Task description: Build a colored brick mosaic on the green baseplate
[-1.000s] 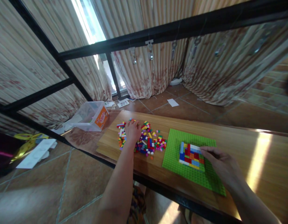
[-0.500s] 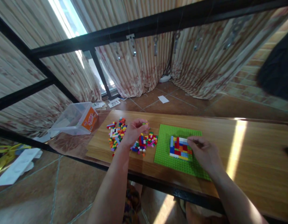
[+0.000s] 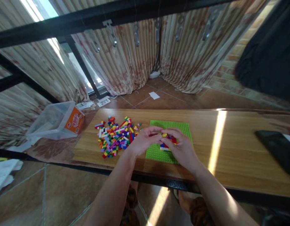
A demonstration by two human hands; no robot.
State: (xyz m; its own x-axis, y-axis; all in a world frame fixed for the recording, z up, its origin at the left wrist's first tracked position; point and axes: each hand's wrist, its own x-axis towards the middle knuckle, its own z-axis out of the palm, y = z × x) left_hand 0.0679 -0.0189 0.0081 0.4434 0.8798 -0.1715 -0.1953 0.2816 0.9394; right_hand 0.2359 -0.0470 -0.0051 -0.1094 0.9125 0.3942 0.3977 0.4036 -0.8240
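My left hand (image 3: 145, 140) and my right hand (image 3: 182, 147) meet fingertip to fingertip over the green baseplate (image 3: 153, 153). Both are closed in a pinch around a small yellow brick (image 3: 164, 135) between them; which fingers bear it is partly hidden. Just below, a flat build of red, blue, white and yellow bricks (image 3: 165, 149) is fixed on the baseplate, largely covered by my right hand. Left of my left hand spreads a pile of loose coloured bricks (image 3: 115, 138).
The wooden table (image 3: 203, 131) carries all of this. A black flat object (image 3: 276, 150) lies at its right end. Past the left end stands a clear plastic box (image 3: 53, 122) with an orange label. A dark rail (image 3: 126, 15) crosses above, before curtains (image 3: 135, 66).
My left hand has moved right from the brick pile to the baseplate, a small brick at its fingertips. My right hand has come in to meet it over the build. The view has shifted right.
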